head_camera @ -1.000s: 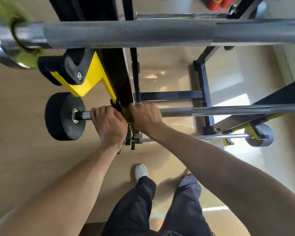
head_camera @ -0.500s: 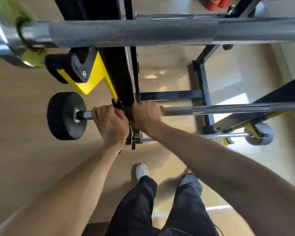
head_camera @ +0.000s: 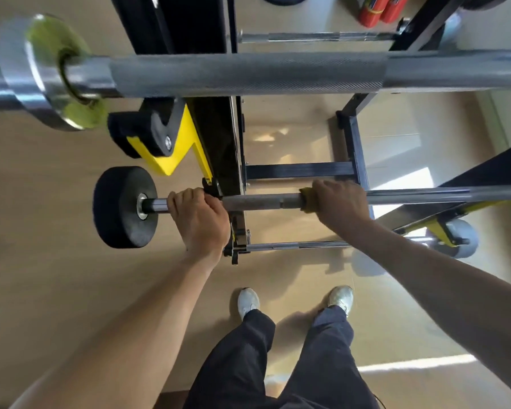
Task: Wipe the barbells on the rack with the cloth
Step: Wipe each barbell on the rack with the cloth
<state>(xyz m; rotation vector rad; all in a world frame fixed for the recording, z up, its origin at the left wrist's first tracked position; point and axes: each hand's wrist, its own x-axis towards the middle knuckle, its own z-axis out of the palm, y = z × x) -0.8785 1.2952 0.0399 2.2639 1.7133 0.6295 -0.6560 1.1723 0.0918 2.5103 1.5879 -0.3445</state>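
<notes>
A steel barbell (head_camera: 260, 202) with a black end plate (head_camera: 121, 206) lies across the black-and-yellow rack (head_camera: 216, 143) at mid height. My left hand (head_camera: 199, 219) grips its bar just right of the plate, beside the rack upright. My right hand (head_camera: 341, 203) is wrapped round the same bar further right, with a yellow cloth (head_camera: 306, 202) bunched under its fingers against the steel. Only the cloth's left edge shows. A thicker knurled barbell (head_camera: 248, 73) crosses the top of the view, close to the camera.
A thin bar (head_camera: 295, 245) sits lower on the rack with a grey plate (head_camera: 462, 237) at its right end. Another bar (head_camera: 316, 36) lies at the far top, near red cylinders (head_camera: 378, 8). My two feet (head_camera: 248, 302) stand on the wooden floor below the rack.
My right hand has slid the cloth rightward along the bar, away from the upright, baring a knurled stretch between my hands. My left hand kept its grip. My feet stand wider apart.
</notes>
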